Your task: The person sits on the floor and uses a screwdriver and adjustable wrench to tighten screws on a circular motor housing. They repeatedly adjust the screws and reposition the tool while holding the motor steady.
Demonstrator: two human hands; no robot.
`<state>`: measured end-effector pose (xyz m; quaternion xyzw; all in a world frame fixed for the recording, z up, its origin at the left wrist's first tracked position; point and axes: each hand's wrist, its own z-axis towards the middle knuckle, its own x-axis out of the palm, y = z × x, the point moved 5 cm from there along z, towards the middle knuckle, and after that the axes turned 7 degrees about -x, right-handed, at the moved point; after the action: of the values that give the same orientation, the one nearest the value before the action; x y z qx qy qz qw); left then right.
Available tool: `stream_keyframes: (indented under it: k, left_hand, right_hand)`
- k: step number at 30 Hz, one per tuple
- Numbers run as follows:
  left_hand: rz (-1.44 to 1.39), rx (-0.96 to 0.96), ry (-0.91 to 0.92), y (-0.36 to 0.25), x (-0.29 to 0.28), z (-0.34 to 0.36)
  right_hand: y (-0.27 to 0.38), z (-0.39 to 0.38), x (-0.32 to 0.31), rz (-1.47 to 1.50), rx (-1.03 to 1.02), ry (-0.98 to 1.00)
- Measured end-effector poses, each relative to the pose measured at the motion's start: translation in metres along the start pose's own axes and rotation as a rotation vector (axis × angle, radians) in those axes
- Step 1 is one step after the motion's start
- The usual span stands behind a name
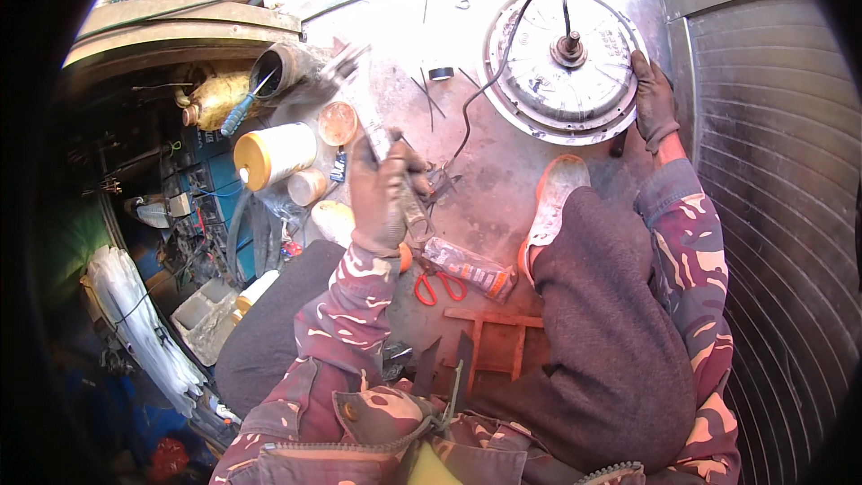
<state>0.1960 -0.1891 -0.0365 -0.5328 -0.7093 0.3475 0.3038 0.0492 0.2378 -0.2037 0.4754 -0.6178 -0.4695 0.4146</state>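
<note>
We see the round metal hub at the upper right of the frame, its axle facing up. The right grip sits at the hub's right edge, fingers touching the rim; we cannot tell whether it closes around it. The left grip, near the middle of the frame and well apart from the hub, is wrapped around a long metal tool angled toward the upper left.

A black cable loops from the axle down toward the left grip. We have a dusty grey floor beneath, with a black roll left of the hub and 1 pair of red-handled scissors beside a clear packet at lower centre. A ribbed shutter fills the right side; a white tub with a yellow lid lies at left.

The tool's head is blurred, so we cannot name its kind. The hub hides part of the right grip's fingers, and the lower left is too dark to read.
</note>
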Motion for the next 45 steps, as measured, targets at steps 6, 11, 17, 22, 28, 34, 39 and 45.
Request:
stream_keyframes:
  k: [6, 11, 17, 22, 28, 34, 39, 45]
  left_hand:
    - [0.384, 0.012, 0.153, 0.003, 0.091, -0.002]
    - [0.600, 0.237, 0.158, 0.020, 0.131, 0.018]
    - [0.808, 0.299, 0.092, 0.013, 0.140, 0.030]
    - [0.535, 0.228, 0.060, 0.002, 0.133, 0.019]
    - [0.981, 0.302, 0.066, 0.007, 0.136, 0.043]
    - [0.630, 0.246, 0.063, -0.002, 0.129, 0.024]
    - [0.721, 0.364, 0.007, -0.006, 0.142, 0.020]
    - [0.847, 0.343, 0.057, -0.012, 0.143, 0.028]
  right_hand:
    - [0.006, -0.002, 0.002, -0.008, -0.023, -0.018]
    - [0.009, -0.008, 0.005, 0.131, -0.003, -0.021]
    - [0.019, -0.015, 0.007, 0.032, -0.003, -0.055]
    - [0.014, -0.013, 0.004, 0.031, -0.008, -0.072]
    - [-0.001, -0.005, -0.001, 0.024, -0.045, -0.022]
    - [-0.012, -0.004, -0.006, 0.056, -0.026, -0.052]
    - [-0.015, -0.002, -0.007, 0.036, -0.032, -0.053]
    - [-0.017, -0.003, -0.007, 0.068, 0.032, -0.087]
